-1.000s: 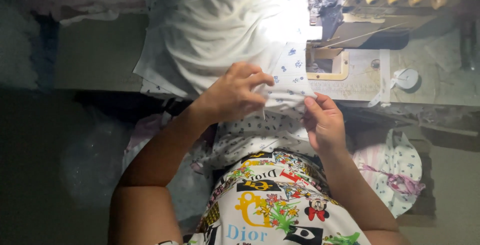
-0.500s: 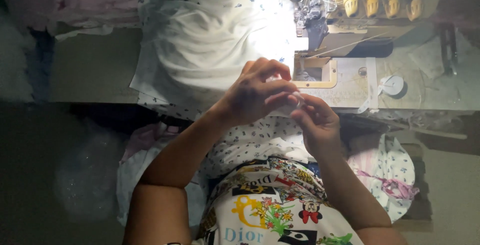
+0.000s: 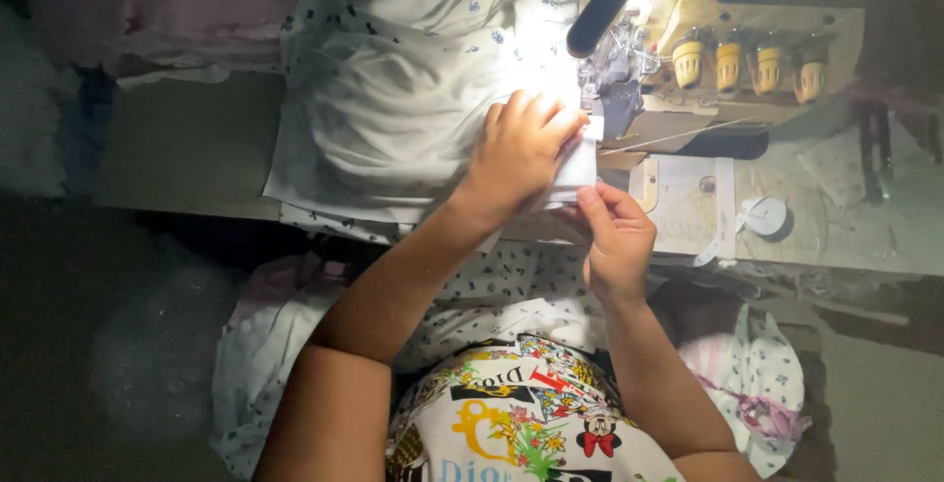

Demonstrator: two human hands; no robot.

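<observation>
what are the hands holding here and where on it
Both hold the white printed fabric at its edge by the sewing machine: the left hand presses it flat from above, the right hand pinches the near edge.

Looks like a small sewing workshop, garment-making kind. There's an industrial sewing machine [image 3: 728, 39] at the far right of the table [image 3: 177, 157], with a row of yellow knobs [image 3: 747, 64] on its front and a lamp lighting the needle area. A heap of white printed fabric [image 3: 393, 98] is piled on the table to its left, and more cloth bundles [image 3: 757, 384] sit low on the near side.
</observation>
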